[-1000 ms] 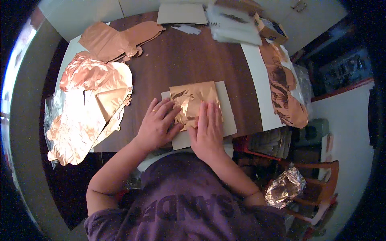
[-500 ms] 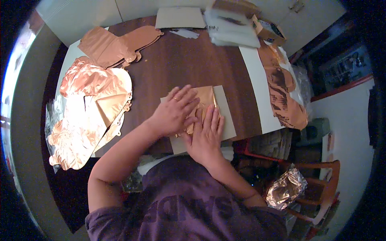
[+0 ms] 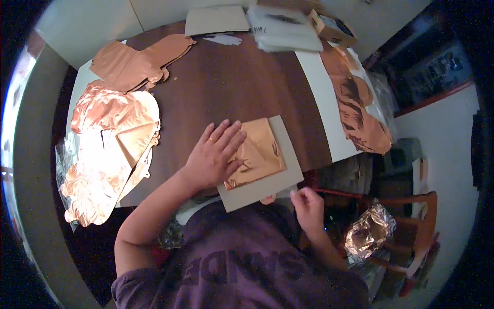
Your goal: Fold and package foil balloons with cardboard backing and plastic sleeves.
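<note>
A folded copper-coloured foil piece lies on a grey card at the near edge of the dark wooden table. My left hand lies flat with fingers spread, pressing on the foil's left part and the card. My right hand is off the table, below the card's near right corner, fingers loosely curled; I cannot tell whether it holds anything small.
A heap of copper foil shapes covers the left side, with more flat ones at the far left. Crumpled foil on white sheet lies at right. Papers and a small box sit at the far edge. A chair holds crumpled foil.
My right hand has left the foil and dropped below the table edge. My left hand has slid over the foil and flattened; the foil now lies smooth and folded.
</note>
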A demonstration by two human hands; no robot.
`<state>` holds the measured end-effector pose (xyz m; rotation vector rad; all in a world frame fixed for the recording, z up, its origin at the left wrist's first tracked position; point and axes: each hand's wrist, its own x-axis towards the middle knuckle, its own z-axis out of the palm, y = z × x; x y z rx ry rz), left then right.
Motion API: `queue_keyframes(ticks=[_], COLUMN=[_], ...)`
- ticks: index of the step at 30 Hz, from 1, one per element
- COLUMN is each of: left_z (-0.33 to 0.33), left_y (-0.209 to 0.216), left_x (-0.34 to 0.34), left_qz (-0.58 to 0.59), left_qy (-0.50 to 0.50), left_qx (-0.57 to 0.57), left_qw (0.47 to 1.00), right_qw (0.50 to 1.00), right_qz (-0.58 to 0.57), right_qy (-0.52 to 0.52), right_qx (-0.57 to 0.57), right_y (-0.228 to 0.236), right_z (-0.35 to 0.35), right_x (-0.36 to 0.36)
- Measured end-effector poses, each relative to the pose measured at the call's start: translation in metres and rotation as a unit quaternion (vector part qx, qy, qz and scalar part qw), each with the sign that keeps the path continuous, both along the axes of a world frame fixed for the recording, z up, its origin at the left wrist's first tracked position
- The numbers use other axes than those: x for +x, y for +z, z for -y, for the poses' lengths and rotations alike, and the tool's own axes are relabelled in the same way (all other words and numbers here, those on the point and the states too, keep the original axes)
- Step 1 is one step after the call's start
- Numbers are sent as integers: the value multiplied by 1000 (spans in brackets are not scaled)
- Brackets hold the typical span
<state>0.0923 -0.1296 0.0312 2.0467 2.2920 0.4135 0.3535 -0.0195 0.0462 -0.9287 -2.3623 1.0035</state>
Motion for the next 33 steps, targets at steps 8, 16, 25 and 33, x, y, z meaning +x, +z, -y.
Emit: queue_keyframes(ticks=[8,16,25,33], left_z=[11,22,-3,-16], left_y=[5,7,47,36], left_x=[35,43,-1,-15], left_qz=[6,27,357,448], left_qy=[-1,7,128,146], left_qx=[29,71,16,-39], left_qw=[1000,997,925,881], right_qw=[806,994,921,919], right_qz=[-272,-51,-214,-200], right_qy=[-119,38,-68,-47], right_qx=[-511,-94,-319,-336], right_y=[-4,-72,-47,-52], right_z=[20,43,57,53], right_x=[2,-2,-25,-22])
